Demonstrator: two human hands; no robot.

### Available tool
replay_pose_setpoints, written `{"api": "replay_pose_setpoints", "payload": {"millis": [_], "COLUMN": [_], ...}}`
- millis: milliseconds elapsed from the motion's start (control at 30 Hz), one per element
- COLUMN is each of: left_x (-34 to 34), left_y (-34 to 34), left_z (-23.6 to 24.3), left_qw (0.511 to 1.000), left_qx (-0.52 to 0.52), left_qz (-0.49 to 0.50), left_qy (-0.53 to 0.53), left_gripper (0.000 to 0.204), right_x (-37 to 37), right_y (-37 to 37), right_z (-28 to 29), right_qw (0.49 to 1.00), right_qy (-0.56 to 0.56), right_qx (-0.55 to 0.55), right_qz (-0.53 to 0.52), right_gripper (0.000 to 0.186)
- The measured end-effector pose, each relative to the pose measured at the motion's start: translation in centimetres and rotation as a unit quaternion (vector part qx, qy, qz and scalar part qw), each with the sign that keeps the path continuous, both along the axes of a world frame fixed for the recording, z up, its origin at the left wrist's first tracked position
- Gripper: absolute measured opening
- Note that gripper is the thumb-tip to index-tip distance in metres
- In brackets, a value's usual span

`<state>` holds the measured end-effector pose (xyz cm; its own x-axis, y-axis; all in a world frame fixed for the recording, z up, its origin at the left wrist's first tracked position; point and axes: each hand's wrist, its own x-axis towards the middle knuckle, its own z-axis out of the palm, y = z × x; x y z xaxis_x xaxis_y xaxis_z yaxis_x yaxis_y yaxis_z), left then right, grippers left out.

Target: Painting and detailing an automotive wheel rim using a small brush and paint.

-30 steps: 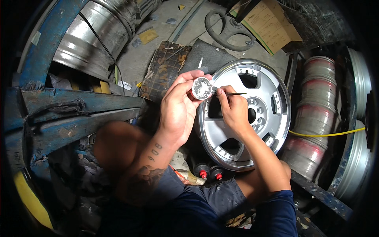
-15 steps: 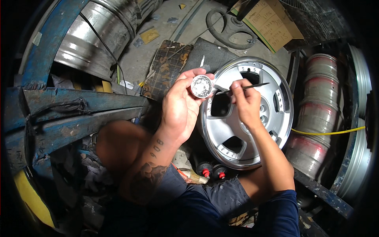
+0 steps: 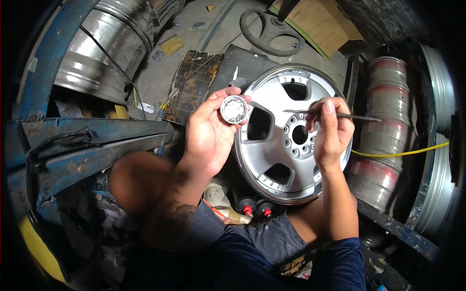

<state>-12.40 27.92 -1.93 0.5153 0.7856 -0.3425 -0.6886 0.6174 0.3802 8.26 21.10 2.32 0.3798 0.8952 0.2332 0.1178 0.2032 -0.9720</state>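
My left hand (image 3: pixel 208 133) holds up a small round cap (image 3: pixel 234 109) with silvery, paint-like stuff inside, its fingers curled round the rim. In my right hand (image 3: pixel 332 131), a slim dark paintbrush (image 3: pixel 365 117) is pinched between thumb and fingers. Its thin tip points left, over the face of a silver car wheel rim (image 3: pixel 262 157), apart from the cap; whether it touches the wheel I cannot tell. The wheel leans tilted in front of me, near my right leg, with a polished outer lip, several windows and a ring of bolt holes round its hub.
Stacked rims (image 3: pixel 383 131) stand in a rack at right, crossed by a yellow hose (image 3: pixel 403 153). A blue metal frame (image 3: pixel 97 133) runs along the left, below a large shiny rim (image 3: pixel 104 53). A steering wheel (image 3: pixel 272 34) and cardboard (image 3: pixel 323 26) lie beyond; red-tipped bottles (image 3: pixel 247 209) sit near my legs.
My right hand has moved right with the brush, away from the cap, and the brush tip is now over the wheel's face. In the picture, the surroundings and the cap shifted slightly left.
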Motion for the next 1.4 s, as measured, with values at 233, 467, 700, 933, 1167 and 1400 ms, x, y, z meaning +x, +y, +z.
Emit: {"api": "replay_pose_setpoints", "payload": {"millis": [233, 467, 700, 933, 1167, 1400], "left_x": [0.6, 0.9, 0.7, 0.7, 0.6, -0.1], "left_y": [-0.4, -0.6, -0.7, -0.8, -0.5, 0.5], "left_z": [0.8, 0.8, 0.6, 0.7, 0.0, -0.1], "left_qw": [0.998, 0.997, 0.999, 0.999, 0.999, 0.994], "left_qx": [0.031, 0.035, 0.030, 0.004, 0.014, -0.004], "left_qz": [-0.048, -0.054, -0.040, -0.047, -0.036, 0.089], "left_qy": [0.019, 0.032, 0.013, 0.007, 0.005, 0.064], "left_gripper": [0.028, 0.027, 0.028, 0.031, 0.032, 0.033], "right_x": [-1.5, -2.0, -2.7, -2.7, -2.7, -3.2], "right_y": [-0.6, -0.2, -0.1, -0.2, -1.1, -1.6], "right_z": [0.1, -0.3, -0.6, -0.6, -0.8, -4.1], "right_qw": [0.961, 0.956, 0.956, 0.952, 0.997, 0.988], "right_qy": [-0.228, -0.251, -0.265, -0.277, -0.037, 0.115], "right_qx": [0.113, 0.101, 0.058, 0.048, -0.028, -0.104], "right_qz": [0.106, 0.114, 0.113, 0.117, 0.060, 0.015], "right_gripper": [0.003, 0.002, 0.002, 0.003, 0.016, 0.020]}}
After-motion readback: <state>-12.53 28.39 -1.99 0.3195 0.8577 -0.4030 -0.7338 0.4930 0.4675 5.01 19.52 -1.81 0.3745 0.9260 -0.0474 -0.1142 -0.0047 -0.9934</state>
